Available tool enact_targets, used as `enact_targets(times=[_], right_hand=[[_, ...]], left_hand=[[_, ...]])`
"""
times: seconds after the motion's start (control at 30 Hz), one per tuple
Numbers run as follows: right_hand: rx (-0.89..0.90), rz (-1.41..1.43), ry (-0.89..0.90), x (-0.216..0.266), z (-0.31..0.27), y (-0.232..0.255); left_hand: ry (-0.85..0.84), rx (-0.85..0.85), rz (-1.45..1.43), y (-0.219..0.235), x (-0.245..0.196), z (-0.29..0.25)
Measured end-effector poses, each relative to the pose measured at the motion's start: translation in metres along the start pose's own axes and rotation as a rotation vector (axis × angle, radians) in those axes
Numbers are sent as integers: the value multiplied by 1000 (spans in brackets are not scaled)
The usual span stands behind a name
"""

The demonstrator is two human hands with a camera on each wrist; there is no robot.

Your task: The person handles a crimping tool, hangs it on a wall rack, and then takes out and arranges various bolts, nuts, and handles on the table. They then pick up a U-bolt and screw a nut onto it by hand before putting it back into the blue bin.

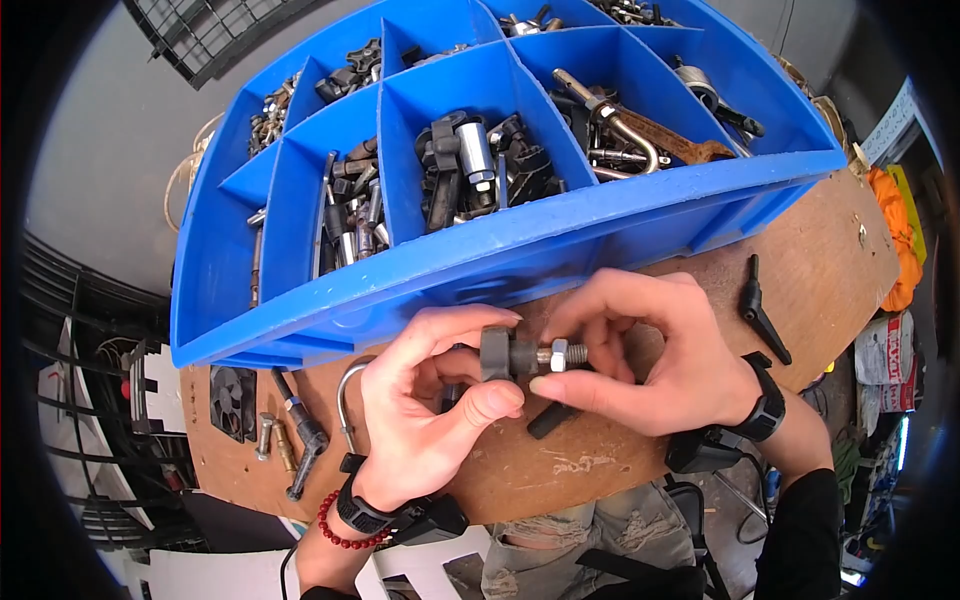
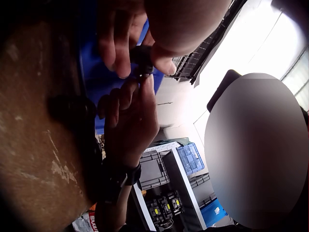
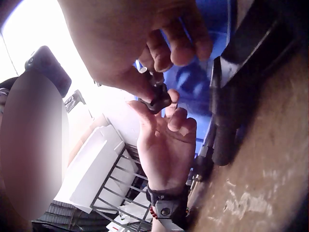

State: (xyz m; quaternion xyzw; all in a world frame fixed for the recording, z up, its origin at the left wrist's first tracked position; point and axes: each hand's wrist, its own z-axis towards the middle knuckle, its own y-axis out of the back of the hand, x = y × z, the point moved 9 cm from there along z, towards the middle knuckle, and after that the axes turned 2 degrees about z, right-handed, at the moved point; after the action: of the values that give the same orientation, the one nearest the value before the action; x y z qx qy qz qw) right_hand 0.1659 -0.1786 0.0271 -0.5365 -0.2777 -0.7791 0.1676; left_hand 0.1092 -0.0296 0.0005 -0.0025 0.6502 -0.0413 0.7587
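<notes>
Over the near part of the wooden table, both hands hold one black knob (image 1: 496,354) with a threaded stud and a silver hex nut (image 1: 559,354). My left hand (image 1: 425,390) grips the lobed knob head between thumb and fingers. From the other side, my right hand (image 1: 665,360) pinches at the stud, its thumb tip just below the nut and its index finger above. The dark knob (image 2: 142,57) is partly covered by fingers in the left wrist view. In the right wrist view the knob's lobed head (image 3: 159,100) shows between the two hands.
A blue compartment bin (image 1: 480,235) full of hardware stands right behind the hands. On the wooden table (image 1: 610,470) lie a small black fan (image 1: 233,403), bolts (image 1: 266,436), an adjustable clamping lever (image 1: 303,440), a bent metal rod (image 1: 345,400) and a black lever (image 1: 764,315).
</notes>
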Motion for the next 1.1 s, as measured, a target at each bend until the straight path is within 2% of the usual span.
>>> enact_targets(times=[0.03,0.17,0.33,0.7,0.83,0.9,0.97,1.03,1.1], right_hand=[[15,-37,23,1,0,0],[7,166,-69,-9,-1,5],[-38,116,-34,-4,1,3],[18,-1,102,-7,-1,4],[-30,95,21,-8,0,5],[13,79,-36,0,0,3],[16,60,-7,2,0,2],[-20,38,108,0,0,0],[12,16,68,-6,-1,0]], left_hand=[[1,0,0,0,0,0],[-11,1,9,0,-1,0],[-10,-12,-4,1,-1,0],[-15,-2,33,1,-1,0],[-10,-16,5,2,-2,0],[-11,-16,3,2,-1,0],[-14,-10,4,2,-1,0],[-4,-10,6,2,0,0],[-8,-3,12,1,0,0]])
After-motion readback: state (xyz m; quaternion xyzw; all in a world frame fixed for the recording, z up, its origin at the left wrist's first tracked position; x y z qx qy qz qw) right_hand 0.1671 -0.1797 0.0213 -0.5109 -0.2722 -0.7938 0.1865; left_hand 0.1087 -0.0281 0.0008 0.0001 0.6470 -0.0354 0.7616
